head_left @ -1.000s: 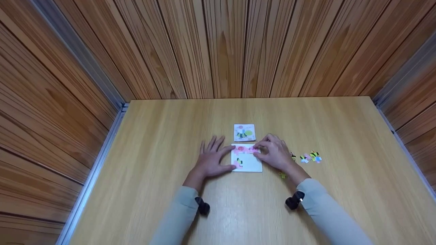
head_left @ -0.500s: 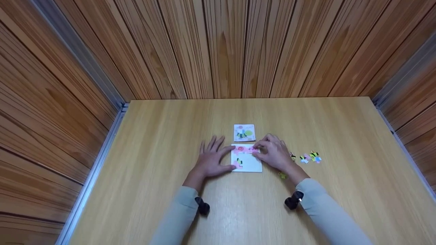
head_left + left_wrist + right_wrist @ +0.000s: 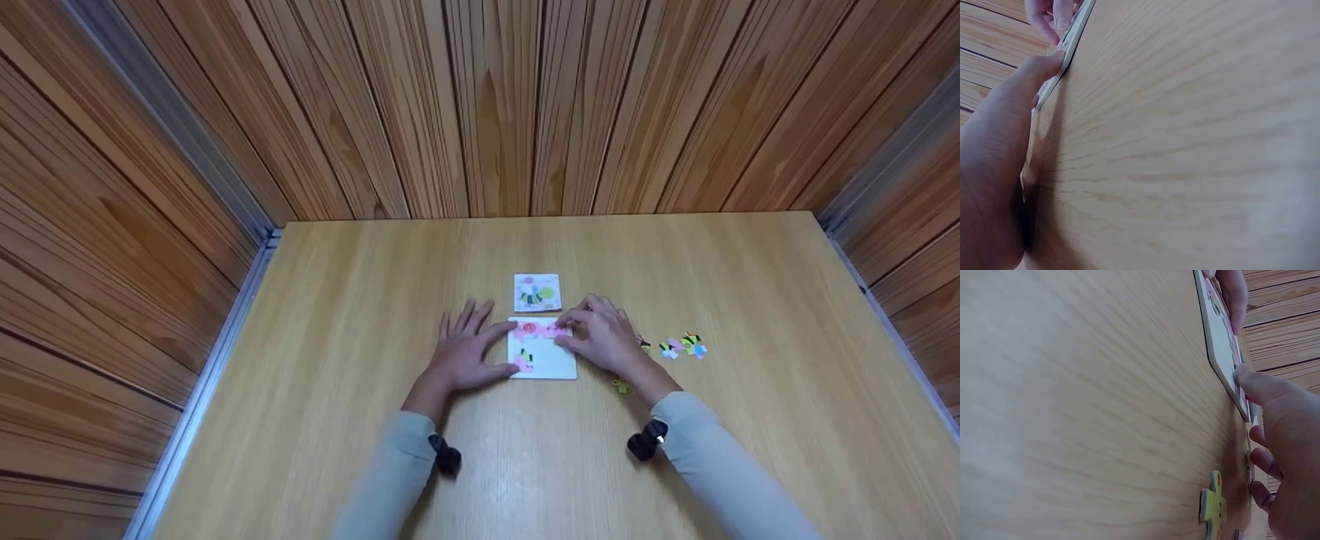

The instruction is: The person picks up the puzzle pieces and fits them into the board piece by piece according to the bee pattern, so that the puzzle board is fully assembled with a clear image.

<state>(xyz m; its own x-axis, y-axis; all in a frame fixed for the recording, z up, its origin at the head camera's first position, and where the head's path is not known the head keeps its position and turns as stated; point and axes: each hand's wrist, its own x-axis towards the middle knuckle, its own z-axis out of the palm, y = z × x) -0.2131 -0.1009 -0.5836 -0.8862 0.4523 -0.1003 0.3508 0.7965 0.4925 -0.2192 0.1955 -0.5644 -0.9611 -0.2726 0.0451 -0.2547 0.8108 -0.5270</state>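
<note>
Your L hand spread, thumb + index on white board's L edge, prob. to stop it sliding. Your R hand pinches pink pc at board's upper R, prob. aligning it. Pic card just beyond, likely for ref.; loose pcs to R, handy.

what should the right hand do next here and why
Probably press the top-right piece down gently: the right hand's thumb and fingers are on it at that corner of the board, and I can't tell if it sits flush. The left hand touches the left edge, which should help steady things.
</note>
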